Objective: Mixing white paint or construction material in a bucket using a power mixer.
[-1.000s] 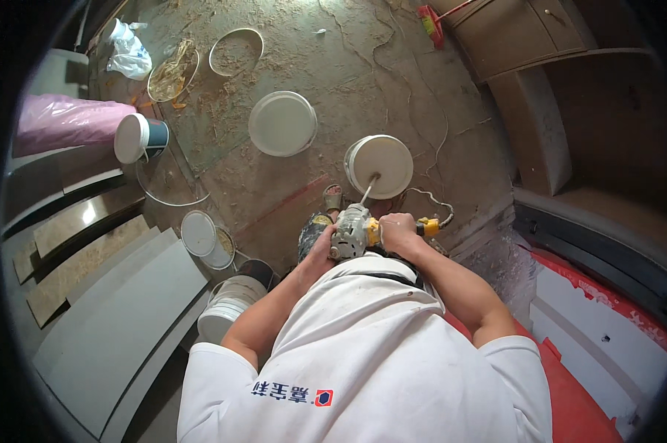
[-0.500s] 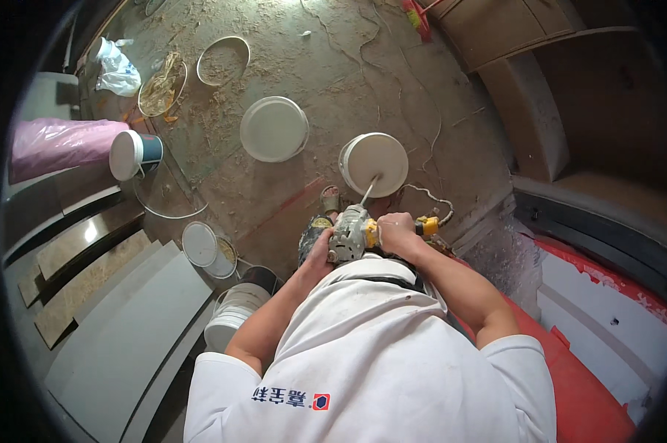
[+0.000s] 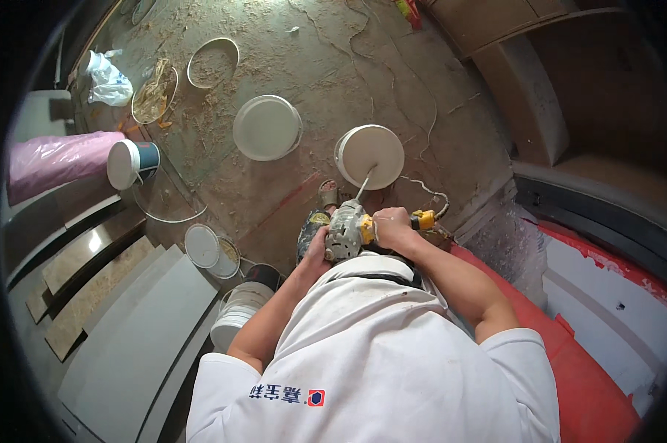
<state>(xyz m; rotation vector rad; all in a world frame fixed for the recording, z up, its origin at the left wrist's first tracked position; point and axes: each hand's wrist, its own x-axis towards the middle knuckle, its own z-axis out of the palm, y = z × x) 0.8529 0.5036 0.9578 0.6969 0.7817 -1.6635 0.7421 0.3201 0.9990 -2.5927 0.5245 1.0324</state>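
Both my hands are on a grey and yellow electric mixer drill (image 3: 346, 229) held against my waist. My left hand (image 3: 316, 249) is wrapped round the left side of its body, fingers partly hidden. On the other side my right hand (image 3: 394, 226) closes round the yellow handle. From the drill a thin mixing rod (image 3: 364, 184) runs down and away into a white bucket (image 3: 338, 156) on the floor. Pale material fills the bucket, and the rod's lower end is hidden in it. A second white bucket (image 3: 301, 140) with pale contents stands to its left.
A power cord (image 3: 438, 195) curls right of the drill. Leftward are a small lidded bucket (image 3: 149, 160), a pink plastic-wrapped roll (image 3: 64, 159), stacked buckets (image 3: 234, 317) and leaning boards (image 3: 138, 347). A red sheet (image 3: 569, 369) lies at the right. Debris litters the floor (image 3: 318, 88).
The view has shifted slightly, so the buckets sit a little further left and up. My grip on the drill looks the same, and the rod stays in the bucket.
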